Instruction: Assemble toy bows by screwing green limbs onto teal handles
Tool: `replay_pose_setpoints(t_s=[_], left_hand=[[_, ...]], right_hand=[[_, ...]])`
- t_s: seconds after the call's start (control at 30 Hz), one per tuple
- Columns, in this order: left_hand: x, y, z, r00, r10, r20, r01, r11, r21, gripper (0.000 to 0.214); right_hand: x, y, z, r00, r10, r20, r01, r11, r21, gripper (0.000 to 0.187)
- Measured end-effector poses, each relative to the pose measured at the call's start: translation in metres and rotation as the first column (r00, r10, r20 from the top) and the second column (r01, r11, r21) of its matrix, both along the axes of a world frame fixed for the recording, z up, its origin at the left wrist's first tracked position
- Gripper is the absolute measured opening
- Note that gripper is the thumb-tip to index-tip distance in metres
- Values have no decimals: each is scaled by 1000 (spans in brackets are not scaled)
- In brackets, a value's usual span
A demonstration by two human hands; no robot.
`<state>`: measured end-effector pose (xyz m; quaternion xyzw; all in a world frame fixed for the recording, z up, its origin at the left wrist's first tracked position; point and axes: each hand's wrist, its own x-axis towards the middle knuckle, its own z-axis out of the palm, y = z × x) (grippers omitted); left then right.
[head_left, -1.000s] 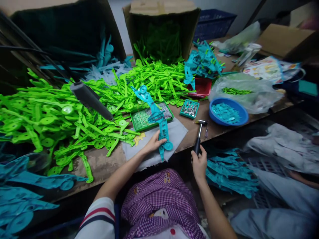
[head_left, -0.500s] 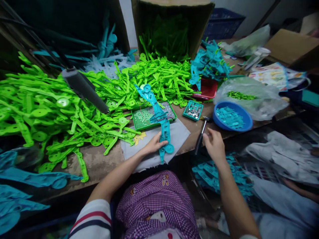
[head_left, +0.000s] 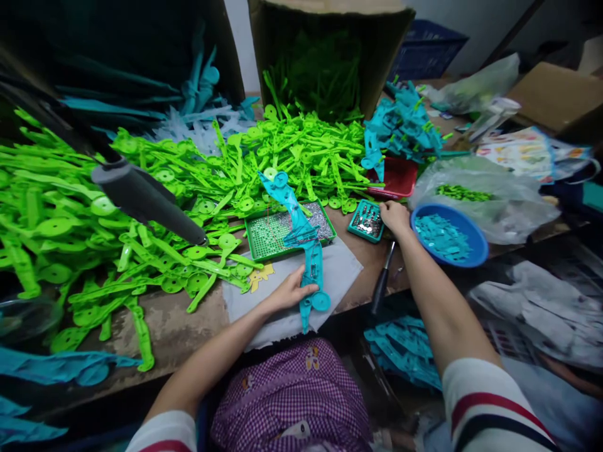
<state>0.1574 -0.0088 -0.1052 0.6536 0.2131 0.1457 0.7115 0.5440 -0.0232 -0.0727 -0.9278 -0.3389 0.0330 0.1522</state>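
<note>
My left hand [head_left: 288, 292] grips the lower end of a long teal plastic piece [head_left: 301, 235] that lies over a grey cloth [head_left: 339, 270] and a green tray of small metal parts [head_left: 271, 232]. My right hand [head_left: 394, 216] reaches to a small teal tray of metal bits [head_left: 366, 220], its fingers curled at the tray's right edge; whether it holds anything is hidden. A hammer [head_left: 382, 279] lies on the table edge below my right forearm, untouched.
Heaps of green plastic pieces [head_left: 141, 207] cover the left and middle. A dark grey handle [head_left: 146, 201] hangs over them. A blue bowl of teal bits [head_left: 447, 235], a red tray [head_left: 398, 179], plastic bags and cardboard boxes stand at the right and back.
My right hand let go of the hammer, which now lies on the table edge, and moved up to the small teal tray. My left hand kept its hold.
</note>
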Motion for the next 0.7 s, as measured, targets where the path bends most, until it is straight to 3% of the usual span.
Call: replay_pose_setpoints(t_s=[0.17,0.4,0.6,0.7], left_hand=[[-3,0,0,1000,-19,-19,20,999,44,45],[-4,1,1,999,-48,-2,48,998,40,47],[-3,-1,-9,1000,5,-17,-5,1000,25,52],[-1,-1,-13,999,41,-4,-41,999,-5,54]], right_hand=[[-11,-7,-4,1000,1,13,-1,1000,2,45],[-41,-12,-10,991,134,24,-135,990,46,41],[-26,-27,-5,975,195,108,-213,958,191,38],[-19,-34,-7,955,282,88,-293,943,156,35]])
